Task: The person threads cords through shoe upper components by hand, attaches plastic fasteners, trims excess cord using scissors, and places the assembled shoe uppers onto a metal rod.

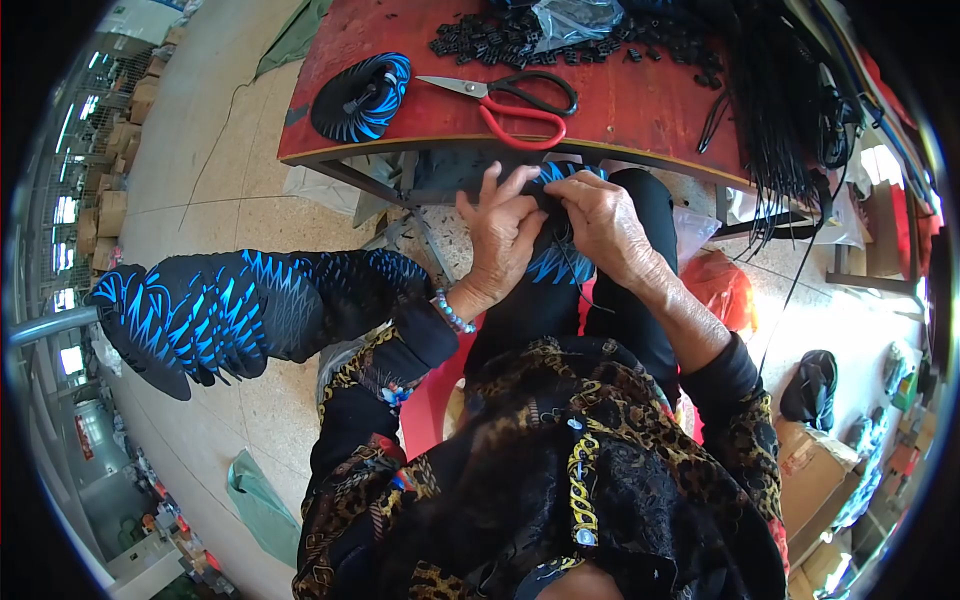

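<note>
A black shoe upper with bright blue lines (562,262) lies across my lap, just under the table edge. My left hand (497,238) is over its left side, thumb and forefinger pinched together and the other fingers raised. From the right, my right hand (607,222) closes its fingertips over the top of the upper. A thin black shoelace (588,298) trails down from the upper between my hands. My fingers hide exactly where each one grips.
On the red table (640,115) are red-and-black handled scissors (525,102), another blue-lined upper (362,97), small black plastic pieces (490,40) and a bundle of black laces (775,120). Several uppers (220,310) hang on a metal bar at left.
</note>
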A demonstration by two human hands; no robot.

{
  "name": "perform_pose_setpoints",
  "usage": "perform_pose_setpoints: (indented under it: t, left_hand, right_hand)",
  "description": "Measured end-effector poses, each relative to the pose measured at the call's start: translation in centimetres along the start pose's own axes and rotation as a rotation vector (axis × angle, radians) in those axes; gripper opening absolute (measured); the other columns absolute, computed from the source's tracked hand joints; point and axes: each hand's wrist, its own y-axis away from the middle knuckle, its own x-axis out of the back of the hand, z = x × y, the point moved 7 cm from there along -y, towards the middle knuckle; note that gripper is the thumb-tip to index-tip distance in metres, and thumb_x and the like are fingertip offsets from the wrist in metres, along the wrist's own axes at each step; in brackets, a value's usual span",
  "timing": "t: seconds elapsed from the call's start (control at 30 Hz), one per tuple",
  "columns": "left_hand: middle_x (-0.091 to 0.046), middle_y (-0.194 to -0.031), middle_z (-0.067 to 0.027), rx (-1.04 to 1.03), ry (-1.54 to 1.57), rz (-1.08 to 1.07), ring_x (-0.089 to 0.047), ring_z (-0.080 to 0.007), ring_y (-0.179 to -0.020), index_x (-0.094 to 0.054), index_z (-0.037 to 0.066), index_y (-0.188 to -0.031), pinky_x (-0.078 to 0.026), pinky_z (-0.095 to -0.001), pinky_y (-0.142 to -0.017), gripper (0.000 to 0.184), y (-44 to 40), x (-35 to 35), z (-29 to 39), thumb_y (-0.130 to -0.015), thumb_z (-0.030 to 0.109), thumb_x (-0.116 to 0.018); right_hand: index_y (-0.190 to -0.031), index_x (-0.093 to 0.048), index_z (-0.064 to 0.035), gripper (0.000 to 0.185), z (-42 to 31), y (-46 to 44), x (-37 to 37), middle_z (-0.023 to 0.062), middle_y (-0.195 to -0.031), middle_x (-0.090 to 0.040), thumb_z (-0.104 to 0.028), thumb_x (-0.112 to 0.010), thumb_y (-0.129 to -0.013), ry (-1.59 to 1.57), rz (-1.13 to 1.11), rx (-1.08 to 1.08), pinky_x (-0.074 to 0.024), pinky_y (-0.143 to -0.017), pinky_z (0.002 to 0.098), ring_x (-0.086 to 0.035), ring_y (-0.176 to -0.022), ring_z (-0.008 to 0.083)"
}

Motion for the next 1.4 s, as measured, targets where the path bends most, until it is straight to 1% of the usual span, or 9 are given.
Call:
perform_pose_setpoints:
  t: [0.07, 0.17, 0.3, 0.47, 0.5, 0.67, 0.8, 0.97, 1.4]
  left_hand:
    - [-0.052, -0.130, 0.0018, -0.049, -0.072, 0.027, -0.037, -0.0332, -0.123, -0.059, 0.010, -0.076, -0.017, -0.0646, -0.094, 0.002, -0.9, 0.8, 1.0, -0.076, 0.012, -0.060]
    - [-0.053, -0.128, 0.0016, -0.188, -0.446, 0.195, -0.036, -0.0336, -0.124, -0.058, 0.011, -0.075, -0.017, -0.0653, -0.093, 0.002, -1.4, 5.3, 0.6, -0.077, 0.012, -0.059]
    - [-0.049, -0.129, -0.0033, -0.120, -0.549, 0.240, -0.034, -0.0355, -0.126, -0.058, 0.011, -0.077, -0.018, -0.0664, -0.093, 0.005, -0.7, 8.0, -2.8, -0.076, 0.015, -0.060]
    - [-0.045, -0.133, -0.0071, -0.203, -0.283, 0.252, -0.032, -0.0369, -0.128, -0.059, 0.010, -0.080, -0.018, -0.0685, -0.092, 0.010, -0.8, 6.4, 1.3, -0.074, 0.018, -0.063]
    - [-0.044, -0.134, -0.0080, -0.275, -0.343, 0.154, -0.032, -0.0372, -0.127, -0.059, 0.010, -0.079, -0.019, -0.0679, -0.092, 0.011, -0.5, 5.4, 2.7, -0.074, 0.018, -0.063]
    - [-0.044, -0.134, -0.0084, -0.316, -0.372, -0.039, -0.033, -0.0364, -0.126, -0.058, 0.010, -0.077, -0.022, -0.0635, -0.092, 0.009, 0.6, 1.5, 2.6, -0.075, 0.017, -0.062]
    - [-0.044, -0.135, -0.0077, -0.221, -0.169, -0.133, -0.034, -0.0354, -0.126, -0.058, 0.010, -0.074, -0.023, -0.0608, -0.092, 0.005, 0.7, 1.1, 1.1, -0.074, 0.014, -0.060]
    - [-0.045, -0.134, -0.0057, -0.150, 0.083, -0.283, -0.033, -0.0342, -0.126, -0.058, 0.010, -0.071, -0.023, -0.0600, -0.092, 0.002, 0.4, 1.2, 0.3, -0.072, 0.011, -0.059]
    - [-0.044, -0.137, -0.0018, -0.084, 0.058, -0.360, -0.033, -0.0318, -0.128, -0.061, 0.013, -0.071, -0.021, -0.0593, -0.094, 0.008, 0.3, 0.6, -0.3, -0.069, 0.006, -0.059]
  right_hand:
    - [-0.104, -0.061, -0.0059, 0.033, -0.6, 0.5, 1.9, 0.0092, -0.092, -0.056, 0.001, -0.058, -0.072, -0.022, 0.165, 0.066, -0.0460, -0.069, 0.0309, -0.055, -0.076, 0.0213]
    - [-0.108, -0.061, -0.0058, 0.036, -0.9, 2.1, 3.3, 0.0098, -0.095, -0.056, 0.002, -0.058, -0.073, -0.053, 0.321, 0.131, -0.0459, -0.071, 0.0311, -0.055, -0.080, 0.0212]
    - [-0.107, -0.061, -0.0047, 0.035, -0.8, 6.0, -0.4, 0.0097, -0.096, -0.054, 0.005, -0.059, -0.074, 0.237, -0.032, 0.441, -0.0455, -0.070, 0.0306, -0.054, -0.081, 0.0222]
    - [-0.106, -0.061, -0.0034, 0.032, -1.2, 5.9, -2.0, 0.0083, -0.097, -0.053, 0.006, -0.057, -0.076, 0.211, -0.028, 0.497, -0.0452, -0.070, 0.0305, -0.053, -0.082, 0.0224]
    - [-0.106, -0.061, -0.0034, 0.032, -1.4, 5.8, -2.1, 0.0083, -0.097, -0.053, 0.006, -0.057, -0.076, 0.210, -0.029, 0.498, -0.0452, -0.070, 0.0305, -0.053, -0.082, 0.0224]
    - [-0.100, -0.062, -0.0027, 0.022, -2.9, 5.0, 0.0, 0.0081, -0.096, -0.053, 0.004, -0.054, -0.080, -0.079, 0.140, 0.317, -0.0452, -0.069, 0.0293, -0.053, -0.080, 0.0219]
    - [-0.090, -0.062, -0.0011, 0.013, -5.4, 5.7, 0.4, 0.0098, -0.087, -0.058, -0.001, -0.050, -0.084, -0.437, 0.151, 0.086, -0.0456, -0.064, 0.0297, -0.055, -0.070, 0.0228]
    - [-0.085, -0.061, 0.0004, 0.012, -0.9, 7.2, -3.1, 0.0124, -0.074, -0.063, -0.004, -0.050, -0.085, -0.246, -0.042, -0.265, -0.0447, -0.054, 0.0314, -0.055, -0.056, 0.0253]
    - [-0.073, -0.060, 0.0004, 0.013, -0.5, 6.4, -2.9, 0.0119, -0.057, -0.060, -0.006, -0.051, -0.079, -0.120, -0.001, -0.294, -0.0419, -0.045, 0.0334, -0.052, -0.045, 0.0268]
